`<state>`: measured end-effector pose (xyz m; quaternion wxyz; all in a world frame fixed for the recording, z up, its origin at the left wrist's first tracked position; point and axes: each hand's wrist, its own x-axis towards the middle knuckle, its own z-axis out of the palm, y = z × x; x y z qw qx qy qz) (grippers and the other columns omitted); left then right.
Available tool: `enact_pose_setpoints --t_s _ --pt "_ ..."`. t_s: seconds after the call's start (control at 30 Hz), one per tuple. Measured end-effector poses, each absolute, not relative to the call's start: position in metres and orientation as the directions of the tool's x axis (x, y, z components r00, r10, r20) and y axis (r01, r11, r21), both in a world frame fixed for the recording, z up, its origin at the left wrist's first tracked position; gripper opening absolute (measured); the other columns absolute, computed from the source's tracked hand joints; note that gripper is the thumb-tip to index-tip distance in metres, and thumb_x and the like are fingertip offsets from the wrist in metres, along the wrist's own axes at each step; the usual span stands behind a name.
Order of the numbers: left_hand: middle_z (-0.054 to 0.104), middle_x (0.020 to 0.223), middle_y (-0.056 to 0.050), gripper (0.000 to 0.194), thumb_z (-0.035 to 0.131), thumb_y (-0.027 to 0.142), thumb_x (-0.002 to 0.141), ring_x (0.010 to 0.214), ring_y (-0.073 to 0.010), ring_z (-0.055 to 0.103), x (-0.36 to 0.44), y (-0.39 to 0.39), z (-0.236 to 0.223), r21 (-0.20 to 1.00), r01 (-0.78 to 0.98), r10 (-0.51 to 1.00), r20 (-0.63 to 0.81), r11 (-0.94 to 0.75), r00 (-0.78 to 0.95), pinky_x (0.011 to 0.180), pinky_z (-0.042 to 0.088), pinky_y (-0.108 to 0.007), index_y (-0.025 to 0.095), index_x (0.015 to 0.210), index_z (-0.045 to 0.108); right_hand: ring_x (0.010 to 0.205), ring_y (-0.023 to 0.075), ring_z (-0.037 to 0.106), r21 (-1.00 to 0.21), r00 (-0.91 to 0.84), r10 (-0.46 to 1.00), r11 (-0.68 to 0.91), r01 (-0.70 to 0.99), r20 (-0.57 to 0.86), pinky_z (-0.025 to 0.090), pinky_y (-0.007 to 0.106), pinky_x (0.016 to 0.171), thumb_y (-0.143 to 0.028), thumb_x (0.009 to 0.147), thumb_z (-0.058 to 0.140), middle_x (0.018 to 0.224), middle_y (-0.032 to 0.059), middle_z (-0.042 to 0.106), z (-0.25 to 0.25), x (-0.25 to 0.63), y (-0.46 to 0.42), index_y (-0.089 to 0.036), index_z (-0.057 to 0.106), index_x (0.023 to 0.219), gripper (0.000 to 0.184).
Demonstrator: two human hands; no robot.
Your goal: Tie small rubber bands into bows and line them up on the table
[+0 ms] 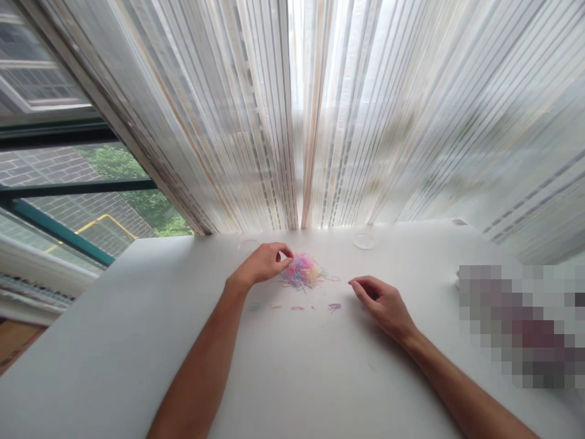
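Note:
A loose heap of small, thin pastel strips or bands [300, 271] in pink, blue, yellow and lilac lies on the white table [292, 378]. My left hand [265, 262] is at the heap's upper left edge, thumb and forefinger pinched together; whatever is between them is too small to make out. To the right of the heap, my right hand [381, 302] hovers low with thumb and forefinger closed at the tips. Nearer me runs a row of little sorted groups: green [254, 307], yellow [275, 306], pink [297, 308] and purple [335, 306].
Two clear round dishes or lids stand at the back, one on the right [364, 241] and one on the left [248, 246], partly behind my left hand. A striped sheer curtain [228, 122] hangs along the far edge. A blurred-out patch [525, 329] covers the right side.

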<state>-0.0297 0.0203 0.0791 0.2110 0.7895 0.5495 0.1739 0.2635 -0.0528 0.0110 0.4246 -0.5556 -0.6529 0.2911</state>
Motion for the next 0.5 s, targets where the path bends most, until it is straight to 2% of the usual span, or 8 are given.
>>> enact_pose_setpoints --t_s 0.2,0.37,0.5 --pt "0.072 0.084 -0.003 0.022 0.063 0.037 0.086 0.073 -0.0177 0.062 -0.026 0.0209 0.076 0.537 0.79 0.937 -0.001 -0.295 0.35 0.066 0.046 -0.027 0.019 0.092 0.074 0.066 0.0188 0.062 -0.849 -0.028 0.975 0.207 0.486 0.222 0.048 0.029 0.06 -0.052 0.089 0.059 0.079 0.0063 0.074 0.0113 0.2637 -0.0535 -0.018 0.074 0.087 0.037" --pt "0.076 0.094 -0.005 0.027 0.063 0.04 0.087 0.079 -0.0183 0.066 -0.0292 0.0239 0.0735 0.584 0.75 0.928 0.013 -0.31 0.373 0.072 0.051 -0.028 0.019 0.1 0.075 0.064 0.0186 0.062 -0.846 -0.031 0.975 0.205 0.492 0.219 0.048 0.029 0.06 -0.053 0.089 0.059 0.078 0.006 0.074 0.011 0.2636 -0.0532 -0.018 0.074 0.087 0.037" --pt "0.078 0.095 -0.005 0.027 0.063 0.039 0.087 0.083 -0.0196 0.068 -0.0295 0.0252 0.0727 0.596 0.738 0.92 0.0 -0.315 0.392 0.077 0.052 -0.029 0.019 0.098 0.077 0.064 0.0183 0.061 -0.85 -0.033 0.976 0.203 0.487 0.215 0.048 0.029 0.06 -0.053 0.089 0.059 0.076 0.0057 0.073 0.0108 0.2636 -0.0534 -0.018 0.074 0.088 0.037"
